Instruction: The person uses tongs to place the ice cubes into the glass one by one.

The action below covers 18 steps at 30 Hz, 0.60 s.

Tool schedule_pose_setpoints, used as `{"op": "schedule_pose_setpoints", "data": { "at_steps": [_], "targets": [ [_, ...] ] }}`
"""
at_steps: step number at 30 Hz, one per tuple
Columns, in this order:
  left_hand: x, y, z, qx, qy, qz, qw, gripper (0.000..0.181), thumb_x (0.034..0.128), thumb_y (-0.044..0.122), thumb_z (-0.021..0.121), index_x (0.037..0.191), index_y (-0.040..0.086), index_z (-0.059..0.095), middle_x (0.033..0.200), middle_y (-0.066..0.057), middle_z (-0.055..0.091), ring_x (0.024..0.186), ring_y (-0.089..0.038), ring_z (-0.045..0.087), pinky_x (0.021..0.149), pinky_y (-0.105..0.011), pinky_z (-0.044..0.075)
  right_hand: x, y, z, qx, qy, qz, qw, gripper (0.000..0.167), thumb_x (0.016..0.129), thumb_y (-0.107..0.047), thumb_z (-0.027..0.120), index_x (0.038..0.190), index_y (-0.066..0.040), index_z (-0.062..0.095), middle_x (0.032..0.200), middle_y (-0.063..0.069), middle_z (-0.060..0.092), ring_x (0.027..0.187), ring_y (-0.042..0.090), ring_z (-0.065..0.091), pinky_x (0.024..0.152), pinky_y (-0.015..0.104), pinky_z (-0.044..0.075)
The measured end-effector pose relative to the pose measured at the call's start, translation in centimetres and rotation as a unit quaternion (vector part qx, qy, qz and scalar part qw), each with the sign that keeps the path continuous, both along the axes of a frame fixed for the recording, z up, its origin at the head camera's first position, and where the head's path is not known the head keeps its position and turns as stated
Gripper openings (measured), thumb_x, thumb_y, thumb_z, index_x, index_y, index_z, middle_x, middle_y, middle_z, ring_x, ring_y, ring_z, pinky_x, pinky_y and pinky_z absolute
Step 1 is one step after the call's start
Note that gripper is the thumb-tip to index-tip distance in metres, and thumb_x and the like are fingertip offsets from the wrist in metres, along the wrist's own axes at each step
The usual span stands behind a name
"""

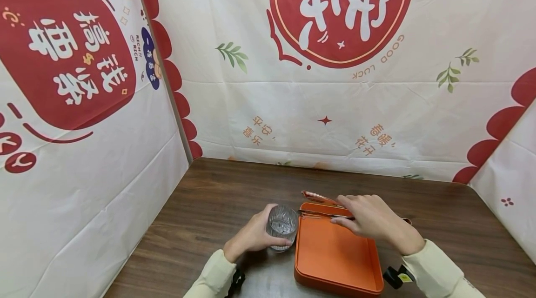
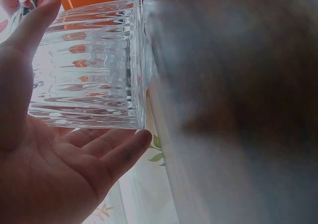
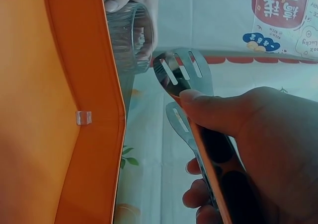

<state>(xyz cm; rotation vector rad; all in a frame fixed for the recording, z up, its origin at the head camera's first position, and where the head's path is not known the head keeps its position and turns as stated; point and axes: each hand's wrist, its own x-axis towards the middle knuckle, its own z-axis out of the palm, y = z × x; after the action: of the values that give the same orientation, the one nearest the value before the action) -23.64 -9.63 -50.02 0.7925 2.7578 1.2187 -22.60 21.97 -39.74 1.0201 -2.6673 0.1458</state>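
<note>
My left hand (image 1: 254,234) holds a clear ribbed glass (image 1: 283,223), thumb on one side and fingers on the other. The glass is upright, low by the tabletop, just left of an orange rectangular tray (image 1: 337,261). Over the tray's far end, my right hand (image 1: 370,219) grips metal tongs (image 3: 171,76) with slotted heads. Their two arms stand apart, tips toward the glass, with nothing seen between them. A small clear block (image 3: 83,117) lies in an inner corner of the tray in the right wrist view; its kind cannot be told.
A dark wood-grain table (image 1: 201,209) lies under everything. White printed cloth (image 1: 234,102) hangs along its back, left and right sides. Black bands (image 1: 237,281) sit at both wrists, below pale sleeves.
</note>
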Motion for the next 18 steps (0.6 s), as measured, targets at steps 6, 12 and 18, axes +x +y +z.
{"op": "schedule_pose_setpoints", "data": {
  "at_steps": [6,12,18],
  "targets": [
    [-0.03,-0.01,-0.02,0.004,0.000,0.000,1.0000,0.091,0.0689,0.047,0.089,0.138,0.012,0.042,0.118,-0.007,0.063,0.105,-0.019,0.062,0.091,-0.034,0.051,-0.21,0.18,-0.24,0.013,-0.016,-0.013,0.9997,0.033,0.087,-0.049,0.071,0.095,-0.018,0.061,0.080,-0.009,0.066,0.055,0.002,0.051,0.052,0.026,0.045],
    [-0.08,-0.02,-0.06,0.004,0.001,0.000,1.0000,0.091,0.0688,0.048,0.089,0.138,0.012,0.042,0.118,-0.007,0.063,0.105,-0.019,0.062,0.091,-0.035,0.051,-0.40,0.29,-0.31,0.027,-0.042,-0.028,0.9984,0.036,0.086,-0.051,0.072,0.096,-0.018,0.061,0.079,-0.011,0.064,0.057,0.002,0.051,0.054,0.027,0.044],
    [-0.12,-0.05,-0.07,0.004,0.001,-0.002,1.0000,0.091,0.0690,0.048,0.089,0.138,0.014,0.041,0.119,-0.007,0.063,0.105,-0.017,0.061,0.091,-0.034,0.051,-0.67,0.45,-0.41,0.044,-0.061,-0.039,0.9964,0.040,0.085,-0.050,0.073,0.101,-0.015,0.063,0.085,-0.007,0.067,0.064,0.009,0.058,0.059,0.033,0.049]
  ]
}}
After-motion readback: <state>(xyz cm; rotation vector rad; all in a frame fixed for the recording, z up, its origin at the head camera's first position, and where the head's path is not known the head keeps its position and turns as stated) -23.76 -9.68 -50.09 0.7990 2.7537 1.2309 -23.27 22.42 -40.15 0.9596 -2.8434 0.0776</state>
